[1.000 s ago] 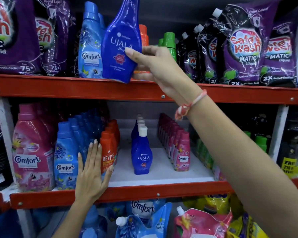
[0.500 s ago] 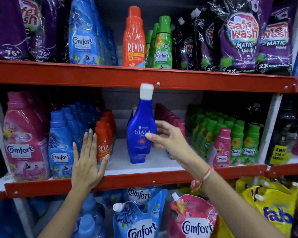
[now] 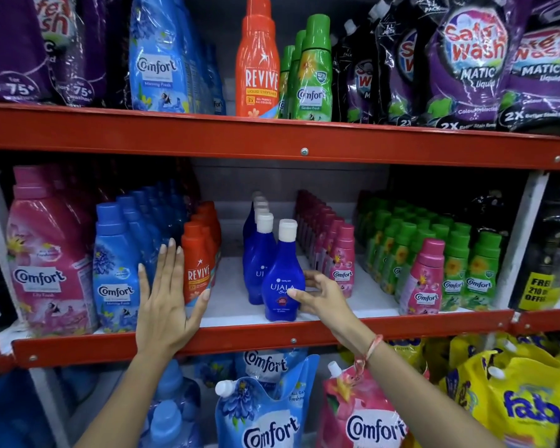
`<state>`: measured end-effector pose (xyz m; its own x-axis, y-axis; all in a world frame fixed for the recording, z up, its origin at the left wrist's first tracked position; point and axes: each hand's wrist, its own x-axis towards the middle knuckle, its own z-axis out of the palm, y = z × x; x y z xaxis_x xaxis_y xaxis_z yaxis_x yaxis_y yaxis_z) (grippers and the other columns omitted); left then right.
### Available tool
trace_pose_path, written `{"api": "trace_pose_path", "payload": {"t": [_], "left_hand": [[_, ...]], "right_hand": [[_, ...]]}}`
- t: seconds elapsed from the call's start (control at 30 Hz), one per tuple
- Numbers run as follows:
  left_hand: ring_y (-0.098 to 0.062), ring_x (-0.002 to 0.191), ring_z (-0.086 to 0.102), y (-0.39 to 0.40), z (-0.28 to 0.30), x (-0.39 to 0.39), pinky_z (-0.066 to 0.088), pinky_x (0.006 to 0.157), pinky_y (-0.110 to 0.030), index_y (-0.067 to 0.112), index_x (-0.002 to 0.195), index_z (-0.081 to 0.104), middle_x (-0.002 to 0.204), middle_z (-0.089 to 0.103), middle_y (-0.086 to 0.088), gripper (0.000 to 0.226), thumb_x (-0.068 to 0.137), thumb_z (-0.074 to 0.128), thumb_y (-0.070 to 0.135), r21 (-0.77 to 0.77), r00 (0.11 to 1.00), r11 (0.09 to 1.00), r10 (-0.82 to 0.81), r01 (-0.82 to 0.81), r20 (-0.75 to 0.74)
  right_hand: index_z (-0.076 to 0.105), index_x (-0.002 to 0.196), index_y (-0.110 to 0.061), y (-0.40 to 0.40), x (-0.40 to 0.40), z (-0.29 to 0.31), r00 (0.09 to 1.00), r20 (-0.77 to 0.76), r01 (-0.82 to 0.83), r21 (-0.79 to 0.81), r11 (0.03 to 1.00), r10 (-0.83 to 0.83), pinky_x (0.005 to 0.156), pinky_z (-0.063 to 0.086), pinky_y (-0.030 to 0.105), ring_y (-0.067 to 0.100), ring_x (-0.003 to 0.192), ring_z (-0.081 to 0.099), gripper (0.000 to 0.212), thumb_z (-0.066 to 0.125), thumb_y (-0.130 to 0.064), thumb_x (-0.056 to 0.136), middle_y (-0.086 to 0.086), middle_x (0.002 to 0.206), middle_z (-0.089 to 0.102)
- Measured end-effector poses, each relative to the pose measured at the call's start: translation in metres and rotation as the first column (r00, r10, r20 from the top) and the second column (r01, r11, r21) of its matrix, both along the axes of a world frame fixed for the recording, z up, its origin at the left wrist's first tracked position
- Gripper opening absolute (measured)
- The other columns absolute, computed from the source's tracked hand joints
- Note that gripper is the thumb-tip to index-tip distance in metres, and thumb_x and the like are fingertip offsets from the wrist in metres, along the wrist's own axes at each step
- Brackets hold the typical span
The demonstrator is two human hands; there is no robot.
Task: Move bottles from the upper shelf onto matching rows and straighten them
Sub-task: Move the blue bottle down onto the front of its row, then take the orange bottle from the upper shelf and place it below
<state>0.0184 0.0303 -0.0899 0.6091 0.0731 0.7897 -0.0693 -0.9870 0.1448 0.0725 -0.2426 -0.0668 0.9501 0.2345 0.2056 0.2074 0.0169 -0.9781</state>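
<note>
**Setting the blue bottle at the head of its row**

My right hand (image 3: 317, 294) grips the blue bottle (image 3: 282, 286) round its lower body, fingers curled behind, thumb across the label. The bottle stands at the centre of the frame on the middle shelf (image 3: 259, 339), near the front edge, just in front of and a little right of the row of matching blue bottles (image 3: 258, 253) running back into the shelf. Its white cap points up and the label faces me.

My left hand (image 3: 167, 299) is open and flat, holding nothing, palm against the light-blue and orange bottles (image 3: 198, 265) at the left-centre.

To do this well, I judge I should nudge the bottle slightly left so it lines up with the caps behind it, keep the base flat on the shelf, and turn the label square to the front before I let go. Letting go gently matters, as it sits close to the lip and to the pink bottles (image 3: 341, 260) on its right.

On the upper shelf (image 3: 304, 140), an orange bottle (image 3: 257, 59) and green bottles (image 3: 314, 69) wait at top centre.
</note>
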Motion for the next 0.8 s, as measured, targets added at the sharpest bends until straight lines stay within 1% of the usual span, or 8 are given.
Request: {"api": "trace_pose_path", "payload": {"t": [0.13,0.3,0.37,0.43,0.5,0.6,0.7,0.8], "left_hand": [[-0.021,0.153,0.006,0.0,0.0,0.0,-0.008,0.125,-0.044,0.006,0.155,0.01,0.166,0.01,-0.011,0.084,0.093,0.021,0.063,0.003,1.0,1.0,0.0,0.0,-0.003],[-0.02,0.153,0.006,0.0,0.001,0.0,-0.007,0.125,-0.044,0.006,0.155,0.011,0.166,0.011,-0.011,0.085,0.093,0.02,0.064,-0.001,1.0,1.0,-0.005,0.005,-0.011],[-0.02,0.153,0.007,0.0,0.001,0.0,-0.006,0.125,-0.044,0.006,0.155,0.011,0.166,0.011,-0.011,0.085,0.093,0.019,0.064,-0.004,1.0,1.0,-0.009,0.008,-0.018],[-0.02,0.153,0.007,0.001,0.001,-0.001,-0.006,0.125,-0.044,0.007,0.155,0.011,0.166,0.011,-0.011,0.086,0.093,0.019,0.065,-0.01,1.0,1.0,-0.012,0.012,-0.021],[-0.02,0.153,0.007,0.001,0.001,-0.001,-0.006,0.125,-0.044,0.007,0.155,0.011,0.166,0.011,-0.01,0.086,0.093,0.019,0.065,-0.013,0.999,1.0,-0.019,0.019,-0.026],[-0.02,0.153,0.007,0.002,0.001,-0.002,-0.005,0.125,-0.044,0.007,0.155,0.011,0.166,0.011,-0.01,0.086,0.093,0.02,0.065,-0.01,0.999,1.0,-0.026,0.026,-0.033],[-0.02,0.153,0.008,0.003,0.0,-0.002,-0.004,0.125,-0.045,0.008,0.155,0.01,0.166,0.009,-0.009,0.086,0.092,0.02,0.066,-0.005,0.999,1.0,-0.031,0.03,-0.037],[-0.022,0.153,0.008,0.003,0.001,-0.004,-0.003,0.125,-0.046,0.006,0.155,0.009,0.166,0.009,-0.01,0.091,0.09,0.023,0.069,0.004,0.999,0.999,-0.041,0.042,-0.031]], "right_hand": [[0.052,0.125,-0.01,0.0,0.003,-0.001,1.0,-0.007,0.001,-0.05,0.999,-0.002,0.077,0.062,0.032,0.025,0.111,0.066,0.047,0.074,-0.011,0.083,0.012,0.127,0.061],[0.052,0.127,-0.009,-0.003,0.002,0.006,1.0,0.008,0.011,-0.178,0.984,-0.01,0.082,0.06,0.032,0.022,0.11,0.065,0.05,0.075,-0.011,0.082,0.009,0.124,0.064],[0.053,0.128,-0.01,-0.001,-0.002,0.017,0.996,0.077,0.072,-0.286,0.956,-0.052,0.092,0.056,0.035,0.022,0.116,0.062,0.052,0.075,-0.01,0.081,0.007,0.126,0.064],[0.057,0.127,-0.01,0.003,-0.01,0.038,0.963,0.24,0.207,-0.356,0.911,-0.125,0.094,0.052,0.03,0.018,0.112,0.062,0.049,0.074,-0.01,0.081,0.003,0.122,0.066],[0.066,0.116,-0.012,0.008,-0.024,0.066,0.877,0.426,0.363,-0.291,0.885,-0.22,0.086,0.054,0.02,0.01,0.093,0.066,0.035,0.072,-0.009,0.081,-0.002,0.105,0.071],[0.072,0.096,-0.015,0.014,-0.049,0.115,0.727,0.605,0.45,-0.063,0.891,-0.324,0.069,0.051,0.008,0.001,0.072,0.064,0.014,0.069,-0.01,0.083,-0.009,0.082,0.07],[0.073,0.093,-0.014,0.02,-0.066,0.162,0.607,0.709,0.437,0.081,0.896,-0.36,0.07,0.051,0.008,0.001,0.071,0.064,0.01,0.068,-0.012,0.085,-0.008,0.08,0.071],[0.071,0.099,-0.01,0.027,-0.065,0.202,0.515,0.748,0.45,0.179,0.875,-0.418,0.072,0.051,0.008,0.002,0.076,0.064,0.014,0.069,-0.012,0.085,0.0,0.091,0.072]]}}
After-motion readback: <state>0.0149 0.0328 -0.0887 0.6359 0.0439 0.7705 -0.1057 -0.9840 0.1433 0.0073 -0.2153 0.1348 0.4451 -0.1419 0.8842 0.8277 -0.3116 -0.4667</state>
